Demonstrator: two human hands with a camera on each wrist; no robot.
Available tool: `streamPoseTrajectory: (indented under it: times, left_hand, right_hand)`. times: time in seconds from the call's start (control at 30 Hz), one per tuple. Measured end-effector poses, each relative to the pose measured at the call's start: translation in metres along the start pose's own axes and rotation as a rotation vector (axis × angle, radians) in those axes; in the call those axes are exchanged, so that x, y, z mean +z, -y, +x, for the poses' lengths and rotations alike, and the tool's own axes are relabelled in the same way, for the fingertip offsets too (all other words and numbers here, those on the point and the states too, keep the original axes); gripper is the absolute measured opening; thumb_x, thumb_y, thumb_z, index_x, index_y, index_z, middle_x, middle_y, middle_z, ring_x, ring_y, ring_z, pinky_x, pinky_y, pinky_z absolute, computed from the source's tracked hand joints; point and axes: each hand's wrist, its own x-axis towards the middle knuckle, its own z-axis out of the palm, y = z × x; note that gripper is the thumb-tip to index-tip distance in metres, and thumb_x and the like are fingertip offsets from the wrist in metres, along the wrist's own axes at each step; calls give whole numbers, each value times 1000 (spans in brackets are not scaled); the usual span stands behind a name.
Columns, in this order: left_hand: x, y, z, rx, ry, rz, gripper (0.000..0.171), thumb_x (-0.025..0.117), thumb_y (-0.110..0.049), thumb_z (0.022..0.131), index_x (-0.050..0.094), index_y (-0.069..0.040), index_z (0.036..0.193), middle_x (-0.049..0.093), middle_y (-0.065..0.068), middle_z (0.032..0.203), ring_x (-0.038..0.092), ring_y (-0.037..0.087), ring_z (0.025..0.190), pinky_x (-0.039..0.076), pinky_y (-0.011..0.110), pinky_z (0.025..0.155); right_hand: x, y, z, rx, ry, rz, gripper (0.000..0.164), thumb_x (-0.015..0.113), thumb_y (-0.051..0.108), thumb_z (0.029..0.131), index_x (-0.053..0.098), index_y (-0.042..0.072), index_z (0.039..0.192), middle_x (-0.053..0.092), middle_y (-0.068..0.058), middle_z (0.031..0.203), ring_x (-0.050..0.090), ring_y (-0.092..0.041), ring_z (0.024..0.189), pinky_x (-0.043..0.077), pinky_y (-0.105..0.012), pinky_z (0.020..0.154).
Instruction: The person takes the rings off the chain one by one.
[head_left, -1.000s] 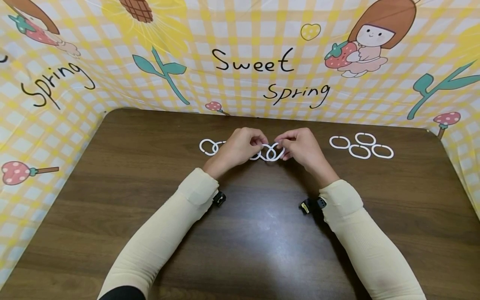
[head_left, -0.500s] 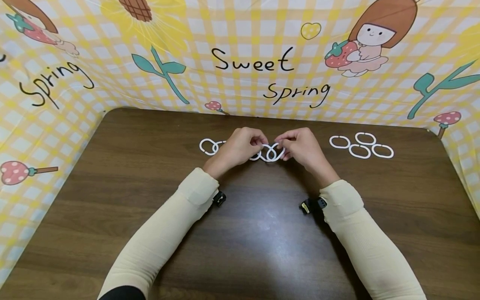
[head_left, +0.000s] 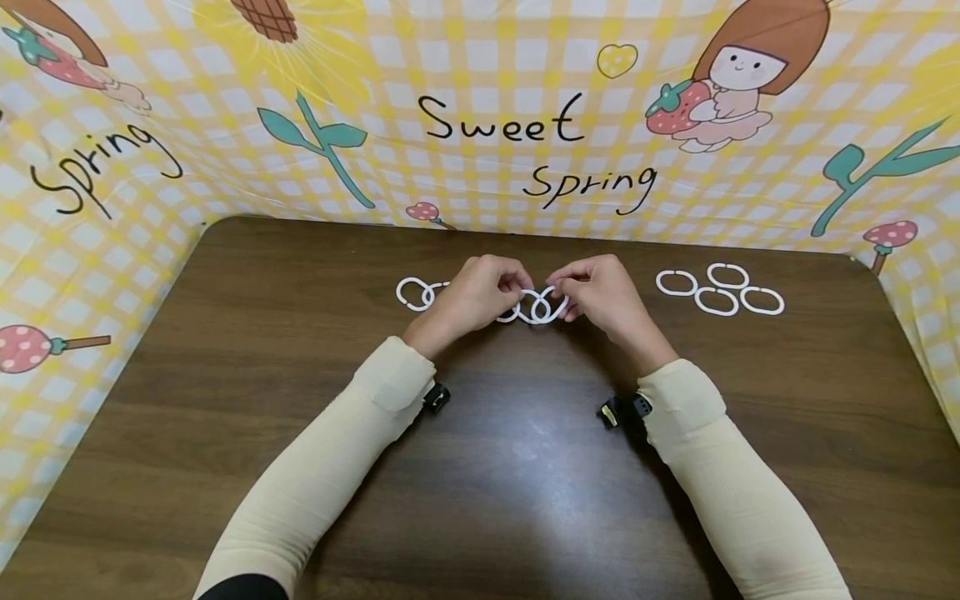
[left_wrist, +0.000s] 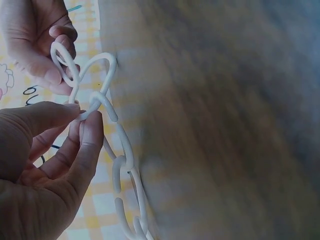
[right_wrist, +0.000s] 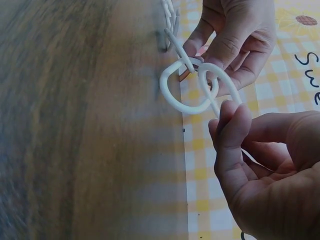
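White oval plastic rings, each with a small gap, are linked into a chain (left_wrist: 129,150) near the back of the table. My left hand (head_left: 480,293) pinches one of its links between thumb and fingertips; in the head view this hand hides part of the chain. At the chain's right end, my right hand (head_left: 603,292) pinches the end ring (right_wrist: 226,79) between thumb and fingers. That ring passes through the neighbouring ring (right_wrist: 187,110), which hangs between the two hands. The chain's far left rings (head_left: 401,292) lie on the table beyond my left wrist.
Several loose white rings (head_left: 716,313) lie together on the brown wooden table (head_left: 480,500), to the right of my right hand. A yellow checked cloth (head_left: 480,67) with printed drawings rises behind the table and along both sides.
The head view has shifted very slightly, so everything sits a little further left. Both hands keep the same hold, and the rings stay where they are.
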Motion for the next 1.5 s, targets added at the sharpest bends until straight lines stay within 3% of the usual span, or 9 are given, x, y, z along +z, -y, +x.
streamPoseTrajectory:
  times: [0.5,0.77,0.97,1.27,1.5]
  left_hand:
    - [1,2,0,-10,1,-10,14,66,-3,96,79,-7,100,72,4,87,62,15,81,50,26,74]
    - [0,2,0,-15,-7,-4,14,66,-3,95,79,-6,99,70,4,86,60,15,81,47,25,73]
    - [0,2,-2,-25,-3,-18,14,65,-2,95,78,-5,99,70,4,87,61,15,82,48,24,74]
    - [-1,2,-3,-36,3,-30,13,65,-2,96,78,-4,100,69,5,88,60,16,83,48,25,75]
    - [-2,0,-4,-45,5,-37,12,65,-3,97,77,-4,100,69,5,87,60,15,82,47,24,73]
  right_hand:
    - [-7,-1,-3,-17,-13,36,21,58,-5,98,72,-13,112,71,-19,89,65,-10,55,59,-26,56]
    - [-14,-2,-8,-27,-21,57,21,58,-7,98,70,-15,112,69,-17,91,68,-9,62,62,-26,65]
    - [-25,-1,-14,-36,-30,50,20,57,-8,98,68,-16,113,69,-15,88,69,-9,63,63,-28,68]
    - [-45,-7,-21,-21,-48,61,22,58,-5,101,65,-17,119,69,-1,82,70,-7,67,63,-27,70]
    - [-62,-17,-27,-16,-73,54,24,57,-7,101,63,-18,121,67,0,82,70,-7,67,64,-28,71]
